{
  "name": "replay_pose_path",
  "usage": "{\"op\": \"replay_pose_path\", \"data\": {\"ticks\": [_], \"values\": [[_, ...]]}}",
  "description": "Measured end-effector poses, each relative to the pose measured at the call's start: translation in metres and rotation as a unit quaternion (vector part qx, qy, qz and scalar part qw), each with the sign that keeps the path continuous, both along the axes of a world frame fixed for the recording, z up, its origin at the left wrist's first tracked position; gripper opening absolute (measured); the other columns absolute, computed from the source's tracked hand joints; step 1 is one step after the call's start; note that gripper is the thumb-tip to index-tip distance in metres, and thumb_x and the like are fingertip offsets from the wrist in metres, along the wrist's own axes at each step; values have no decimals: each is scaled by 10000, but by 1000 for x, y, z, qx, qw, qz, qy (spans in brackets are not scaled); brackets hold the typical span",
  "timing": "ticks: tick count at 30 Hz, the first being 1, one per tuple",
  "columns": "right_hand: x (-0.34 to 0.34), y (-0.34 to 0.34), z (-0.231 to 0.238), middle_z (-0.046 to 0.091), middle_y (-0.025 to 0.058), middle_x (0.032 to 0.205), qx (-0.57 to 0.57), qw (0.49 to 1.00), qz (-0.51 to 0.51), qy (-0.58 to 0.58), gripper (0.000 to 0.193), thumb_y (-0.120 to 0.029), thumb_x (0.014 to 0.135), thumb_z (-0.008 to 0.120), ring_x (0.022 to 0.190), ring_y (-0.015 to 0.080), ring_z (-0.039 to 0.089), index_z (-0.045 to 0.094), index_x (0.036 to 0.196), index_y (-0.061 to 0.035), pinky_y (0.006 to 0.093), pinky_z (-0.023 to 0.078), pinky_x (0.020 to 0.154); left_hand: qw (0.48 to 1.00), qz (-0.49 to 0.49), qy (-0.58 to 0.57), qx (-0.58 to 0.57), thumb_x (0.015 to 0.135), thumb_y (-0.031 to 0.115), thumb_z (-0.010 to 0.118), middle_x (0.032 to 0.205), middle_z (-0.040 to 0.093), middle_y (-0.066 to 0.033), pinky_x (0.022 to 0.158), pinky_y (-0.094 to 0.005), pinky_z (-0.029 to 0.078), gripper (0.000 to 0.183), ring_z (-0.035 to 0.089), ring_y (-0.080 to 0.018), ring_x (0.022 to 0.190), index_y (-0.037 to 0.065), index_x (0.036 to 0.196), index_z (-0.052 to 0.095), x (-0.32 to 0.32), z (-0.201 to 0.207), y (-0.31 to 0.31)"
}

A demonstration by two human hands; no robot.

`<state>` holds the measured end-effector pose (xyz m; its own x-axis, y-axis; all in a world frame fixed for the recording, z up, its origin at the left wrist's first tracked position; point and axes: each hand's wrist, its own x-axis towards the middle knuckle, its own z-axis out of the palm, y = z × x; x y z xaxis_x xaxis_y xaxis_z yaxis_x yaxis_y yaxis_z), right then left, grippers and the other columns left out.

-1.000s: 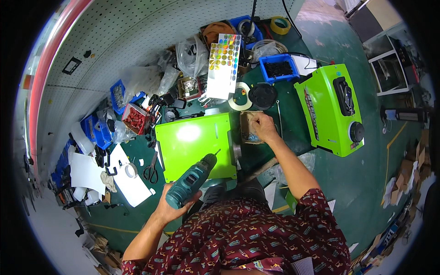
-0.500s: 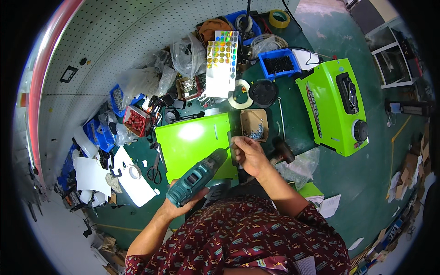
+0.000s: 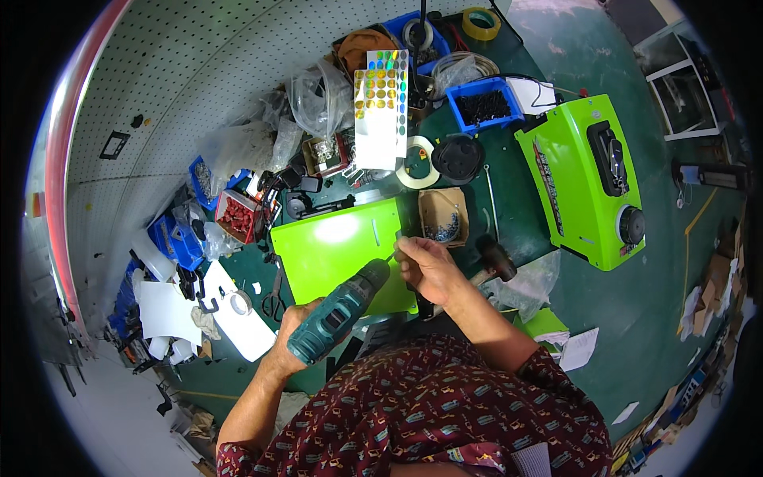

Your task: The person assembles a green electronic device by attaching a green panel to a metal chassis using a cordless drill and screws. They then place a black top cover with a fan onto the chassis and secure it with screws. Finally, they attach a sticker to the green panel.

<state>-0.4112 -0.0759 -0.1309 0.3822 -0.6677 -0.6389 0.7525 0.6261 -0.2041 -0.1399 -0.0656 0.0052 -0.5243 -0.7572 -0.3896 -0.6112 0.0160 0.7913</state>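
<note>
A teal and black cordless drill (image 3: 338,314) is gripped in my left hand (image 3: 292,338), tilted so its bit points up and right. It hangs over a bright green metal casing (image 3: 322,254) lying on the workbench. At the casing's right edge, my right hand (image 3: 433,269) is closed in a pinch beside the tip of the bit. Whatever those fingers hold, if anything, is too small to make out. Just beyond that hand stands a small cardboard box (image 3: 443,208) with small screws in it. A hammer (image 3: 496,261) lies to the right of the hand.
A second green housing (image 3: 584,183) with a black handle and knob stands to the right. Blue bins (image 3: 482,103), a sheet of round stickers (image 3: 381,119) and a tape roll (image 3: 417,162) fill the back. Scissors (image 3: 273,306) and white sheets (image 3: 163,310) lie on the left.
My right fingertips have come closer to the drill bit. My left hand has shifted a little on the drill, its fingers showing less beneath it. The whole view has shifted slightly.
</note>
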Motion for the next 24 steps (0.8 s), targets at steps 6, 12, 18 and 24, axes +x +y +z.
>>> {"op": "replay_pose_path", "data": {"ticks": [6, 12, 18, 24], "values": [[12, -6, -6, 660, -11, 892, 44, 995, 2, -85, 194, -307, 1005, 733, 741, 94, 613, 683, 969, -123, 249, 514, 620, 1000, 4, 4, 17, 868, 109, 798, 867, 726, -135, 703, -367, 568, 188, 714, -253, 733, -13, 965, 692, -5, 4, -12], [46, -20, -28, 719, 45, 1010, 80, 987, -119, -74, 175, -199, 1048, 643, 910, 157, 708, 686, 1156, -68, 313, 633, 773, 998, 50, -34, -25, 866, 115, 801, 878, 733, -144, 725, -367, 566, 232, 714, -258, 760, -13, 1029, 699, -29, 15, -39], [49, -25, -29, 706, 126, 1157, 58, 982, -156, -86, 191, -27, 1047, 559, 1025, 229, 722, 657, 1211, -9, 388, 637, 927, 996, 13, -76, 45, 869, 171, 825, 850, 721, -100, 706, -348, 555, 260, 684, -208, 740, 15, 1030, 694, -17, -11, -65], [49, -26, -24, 694, 152, 1172, 67, 975, -182, -112, 216, 14, 1031, 559, 1027, 253, 720, 630, 1234, 24, 404, 634, 938, 995, 5, -99, -5, 861, 198, 838, 907, 744, -104, 738, -374, 577, 295, 714, -236, 779, 24, 1056, 701, -17, -13, -77]]}}
